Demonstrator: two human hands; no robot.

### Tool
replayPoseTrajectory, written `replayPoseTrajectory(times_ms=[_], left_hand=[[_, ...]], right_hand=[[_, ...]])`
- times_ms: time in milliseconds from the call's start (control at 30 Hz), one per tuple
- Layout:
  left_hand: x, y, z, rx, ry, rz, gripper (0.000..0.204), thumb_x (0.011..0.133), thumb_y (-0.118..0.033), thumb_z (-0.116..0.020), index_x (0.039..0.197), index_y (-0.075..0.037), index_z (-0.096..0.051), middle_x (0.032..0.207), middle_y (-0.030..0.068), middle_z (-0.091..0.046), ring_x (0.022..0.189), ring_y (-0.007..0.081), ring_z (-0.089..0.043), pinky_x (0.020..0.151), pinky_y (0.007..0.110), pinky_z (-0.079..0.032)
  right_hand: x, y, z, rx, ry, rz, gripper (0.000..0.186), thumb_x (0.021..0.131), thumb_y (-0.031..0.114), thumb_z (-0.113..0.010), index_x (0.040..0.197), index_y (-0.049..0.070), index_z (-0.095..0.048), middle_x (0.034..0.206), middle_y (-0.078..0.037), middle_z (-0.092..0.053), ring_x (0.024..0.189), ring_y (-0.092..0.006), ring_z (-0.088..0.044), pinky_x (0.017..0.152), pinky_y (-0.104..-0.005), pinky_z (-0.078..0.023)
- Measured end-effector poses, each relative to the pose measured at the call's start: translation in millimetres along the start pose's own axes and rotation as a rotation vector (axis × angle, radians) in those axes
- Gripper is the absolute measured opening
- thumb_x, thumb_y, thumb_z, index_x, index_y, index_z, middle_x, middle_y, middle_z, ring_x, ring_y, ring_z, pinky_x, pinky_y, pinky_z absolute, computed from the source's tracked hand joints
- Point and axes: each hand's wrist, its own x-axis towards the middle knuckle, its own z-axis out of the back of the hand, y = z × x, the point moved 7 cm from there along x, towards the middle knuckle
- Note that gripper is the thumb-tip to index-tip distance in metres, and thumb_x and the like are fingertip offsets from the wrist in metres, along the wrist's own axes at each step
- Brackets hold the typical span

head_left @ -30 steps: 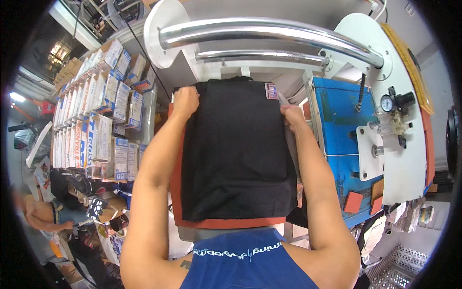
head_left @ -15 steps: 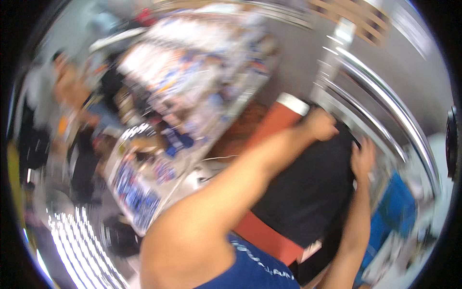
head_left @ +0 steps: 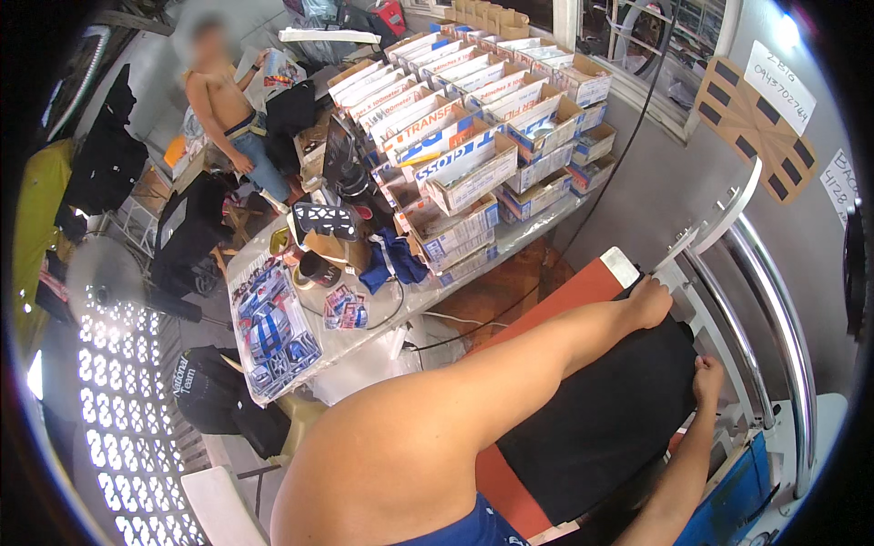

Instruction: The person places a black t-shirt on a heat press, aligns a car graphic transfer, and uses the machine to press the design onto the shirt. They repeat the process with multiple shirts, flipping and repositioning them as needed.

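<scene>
A black cloth, perhaps a garment, lies spread over the orange-red pad of a press-like machine. My left arm reaches across it, and my left hand is closed on the cloth's far edge. At the cloth's right corner, my right hand pinches the edge between thumb and fingers. A white block sits at the pad's far end. My left forearm hides part of the cloth and pad.
Curved chrome bars rise just right of my hands. Beyond the pad, a table carries many open cardboard boxes and printed sheets. Another person stands far left, holding a printed item. A blue panel is at lower right.
The view has shifted and become sharp. My right hand's fingers, stretched out along the cloth's edge before, have closed on it. My left hand stays closed at the far edge.
</scene>
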Motion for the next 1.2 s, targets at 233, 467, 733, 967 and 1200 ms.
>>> replayPoseTrajectory(times_ms=[233,467,733,967,1200], left_hand=[[23,-6,13,0.032,-0.248,-0.043,0.013,0.087,-0.018,-0.072,0.092,-0.009,-0.080,0.103,0.0088,-0.074,0.112,0.0307,-0.068,0.096,0.047,-0.051],[-63,-22,31,-0.117,-0.342,-0.274,0.041,0.090,-0.031,-0.075,0.121,-0.005,-0.067,0.128,0.0148,-0.062,0.124,0.0340,-0.056,0.108,0.049,-0.043],[-348,43,24,-0.199,-0.141,-0.152,0.056,0.104,-0.032,-0.061,0.154,-0.009,-0.053,0.168,0.0170,-0.034,0.160,0.0396,-0.022,0.132,0.055,-0.015],[-427,42,33,-0.235,-0.089,0.097,0.036,0.095,-0.013,-0.066,0.129,-0.004,-0.064,0.132,0.0191,-0.063,0.131,0.0386,-0.056,0.107,0.051,-0.049],[-412,52,43,-0.475,-0.104,0.365,0.022,0.091,-0.007,-0.068,0.112,-0.001,-0.066,0.103,0.0211,-0.072,0.100,0.0424,-0.072,0.081,0.053,-0.058]], right_hand=[[-2,18,28,-0.117,-0.177,-0.113,0.025,0.096,0.028,-0.074,0.109,0.007,-0.078,0.119,-0.014,-0.073,0.113,-0.0365,-0.068,0.096,-0.0501,-0.052],[-44,33,18,-0.137,-0.318,0.067,0.050,0.100,0.034,-0.070,0.137,0.000,-0.064,0.139,-0.025,-0.062,0.130,-0.0434,-0.057,0.111,-0.0515,-0.044],[-368,19,-50,0.290,-0.300,-0.108,0.060,0.112,0.031,-0.050,0.159,-0.005,-0.039,0.160,-0.033,-0.042,0.148,-0.0459,-0.043,0.124,-0.0481,-0.032],[-490,57,-62,0.714,-0.040,-0.449,0.053,0.109,0.023,-0.053,0.153,-0.005,-0.042,0.148,-0.026,-0.052,0.137,-0.0377,-0.052,0.116,-0.0445,-0.043],[-558,144,-7,0.710,-0.054,-0.039,0.068,0.106,0.011,-0.050,0.166,-0.002,-0.022,0.160,-0.021,-0.039,0.147,-0.0312,-0.041,0.121,-0.0428,-0.038]])
